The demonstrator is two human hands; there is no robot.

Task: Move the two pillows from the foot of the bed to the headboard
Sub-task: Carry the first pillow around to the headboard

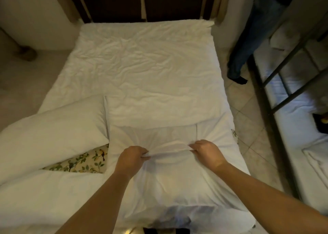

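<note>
A white pillow (170,184) lies at the foot of the bed, right in front of me. My left hand (132,158) and my right hand (206,151) both pinch a bunched fold of its case near the middle, a short way apart. A second white pillow (53,136) lies to the left, angled across the bed's left edge, untouched. The dark wooden headboard (143,3) stands at the far end, beyond the wrinkled white sheet (142,65).
A floral-patterned fabric (83,161) shows between the two pillows. A person in dark trousers (248,43) stands on the tiled floor right of the bed. A black metal bunk frame (284,95) with a mattress lines the right side.
</note>
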